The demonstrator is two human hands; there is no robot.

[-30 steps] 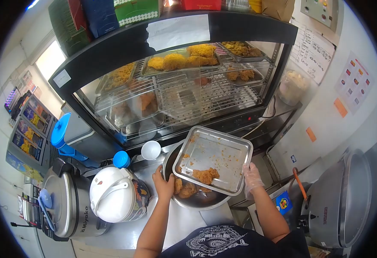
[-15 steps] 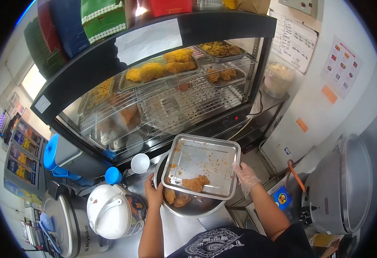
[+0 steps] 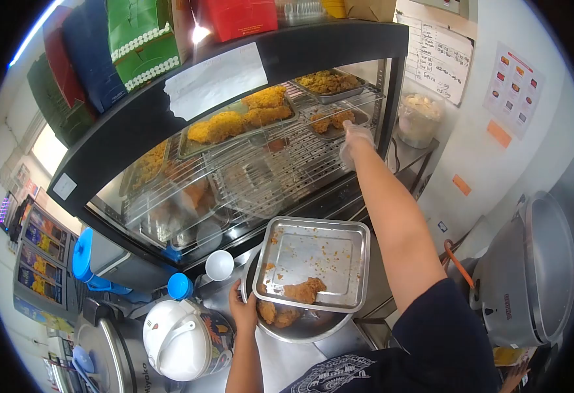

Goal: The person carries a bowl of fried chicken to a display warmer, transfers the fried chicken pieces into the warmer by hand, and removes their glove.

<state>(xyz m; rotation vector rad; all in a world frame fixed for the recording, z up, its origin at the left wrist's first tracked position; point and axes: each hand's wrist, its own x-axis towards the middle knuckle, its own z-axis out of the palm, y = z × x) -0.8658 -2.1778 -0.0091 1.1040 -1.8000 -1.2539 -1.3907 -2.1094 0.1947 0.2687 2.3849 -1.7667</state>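
From where I stand, the biggest thing is the black-framed warming cabinet (image 3: 339,44), with four trays of fried food near its top. The white wall (image 3: 460,226) at its right carries one whiteboard (image 3: 434,59), one poster (image 3: 515,88) and two orange notes (image 3: 461,185). Before it runs one steel counter (image 3: 270,360). Two grey cookers flank that: the Miyako cooker (image 3: 104,347) at its left end, the other cooker (image 3: 529,275) at its right. One white rice jar (image 3: 176,340) sits towards the counter's left end. One steel bowl (image 3: 326,327) stands against its cabinet-side edge, one steel tray (image 3: 320,252) resting across it. The gloved right hand (image 3: 352,141) reaches to the small tray (image 3: 329,137) by the cabinet's right edge; whether it grips, I can't tell. The bare left hand (image 3: 242,308) clasps the tray or bowl at its left edge. Two cups, blue (image 3: 179,286) and white (image 3: 219,265), stand left of the bowl. One fried piece (image 3: 304,290) lies near the steel tray's lower edge; two show in the bowl.
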